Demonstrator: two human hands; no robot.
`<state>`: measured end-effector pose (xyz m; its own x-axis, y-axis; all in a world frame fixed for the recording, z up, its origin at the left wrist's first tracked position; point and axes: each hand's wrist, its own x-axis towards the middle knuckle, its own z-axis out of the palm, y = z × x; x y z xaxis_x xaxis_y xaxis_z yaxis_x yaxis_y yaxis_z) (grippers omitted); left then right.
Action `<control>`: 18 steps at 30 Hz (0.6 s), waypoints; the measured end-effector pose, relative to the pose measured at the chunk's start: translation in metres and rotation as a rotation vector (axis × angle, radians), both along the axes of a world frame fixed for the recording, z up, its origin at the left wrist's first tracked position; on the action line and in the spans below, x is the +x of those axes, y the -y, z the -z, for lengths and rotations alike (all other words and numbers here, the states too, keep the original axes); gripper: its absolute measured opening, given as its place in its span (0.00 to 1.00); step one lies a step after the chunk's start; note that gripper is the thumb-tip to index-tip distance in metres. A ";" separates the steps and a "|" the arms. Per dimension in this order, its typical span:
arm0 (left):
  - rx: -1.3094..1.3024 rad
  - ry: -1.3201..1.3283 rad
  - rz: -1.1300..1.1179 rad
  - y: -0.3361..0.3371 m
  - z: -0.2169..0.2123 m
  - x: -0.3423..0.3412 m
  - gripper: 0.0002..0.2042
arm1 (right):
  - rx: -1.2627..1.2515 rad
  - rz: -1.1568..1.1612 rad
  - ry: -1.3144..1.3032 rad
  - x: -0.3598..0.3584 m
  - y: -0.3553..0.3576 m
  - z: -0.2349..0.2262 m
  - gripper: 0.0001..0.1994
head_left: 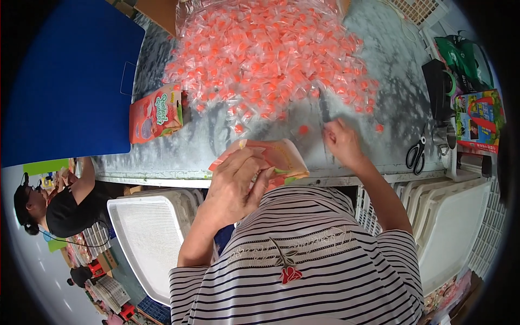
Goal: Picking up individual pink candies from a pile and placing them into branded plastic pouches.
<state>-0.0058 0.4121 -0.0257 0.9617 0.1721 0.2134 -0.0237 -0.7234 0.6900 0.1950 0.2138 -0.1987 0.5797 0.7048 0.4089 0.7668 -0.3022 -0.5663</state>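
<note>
My left hand (233,184) grips an open-topped pink and red pouch (284,154) at the table's near edge, in front of my striped shirt. To its right, my right hand (344,142) is just over the tabletop with fingers curled together; whatever they may hold is hidden. One orange-red candy (303,130) in a see-through wrapper lies between the two hands, and another stray candy (379,128) sits farther right. Beyond both hands spreads a big heap of such wrapped candies (271,59). At the left lies a filled-looking red pouch (157,115).
Black-handled scissors (416,156) lie near the right edge of the grey table (401,103). A blue panel (65,81) stands at the left. White plastic trays (143,227) lean below the table on the left, more trays (449,222) on the right. A co-worker (70,208) sits at far left.
</note>
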 end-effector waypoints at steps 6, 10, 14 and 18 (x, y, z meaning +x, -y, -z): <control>0.078 0.052 0.052 0.000 0.015 0.011 0.05 | 0.322 0.173 -0.876 -0.017 -0.035 -0.071 0.04; 0.091 0.024 0.089 0.006 0.016 0.017 0.05 | 0.570 -0.014 -0.908 -0.050 -0.071 -0.116 0.07; 0.101 0.013 0.072 0.007 0.016 0.019 0.05 | 0.347 -0.105 -0.422 -0.065 -0.079 -0.112 0.11; 0.034 0.044 0.008 0.004 0.016 0.020 0.06 | 0.279 -0.201 -0.515 -0.078 -0.065 -0.110 0.14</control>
